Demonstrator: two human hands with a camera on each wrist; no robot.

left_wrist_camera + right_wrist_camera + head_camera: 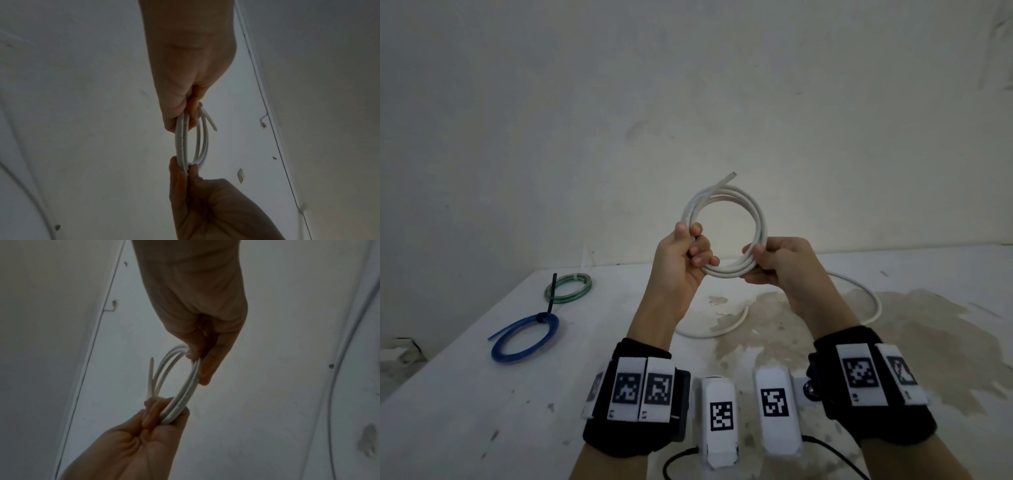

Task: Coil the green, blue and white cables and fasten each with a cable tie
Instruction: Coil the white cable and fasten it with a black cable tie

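Both wrists wear black bands. Left hand and right hand each clasp the white cable coil in their grip, raised above the desk; its tail trails below. Left of it lie the tied blue cable and green cable.

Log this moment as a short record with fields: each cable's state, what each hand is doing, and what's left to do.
white cable: partly coiled, held above the table; loose tail lies on the table
left hand: grips the coil's left side
right hand: pinches the coil's right side
green cable: coiled, black tie on it, on the table
blue cable: coiled, black tie on it, nearer than the green
remaining: finish coiling the white cable and tie it; no spare tie clearly in view
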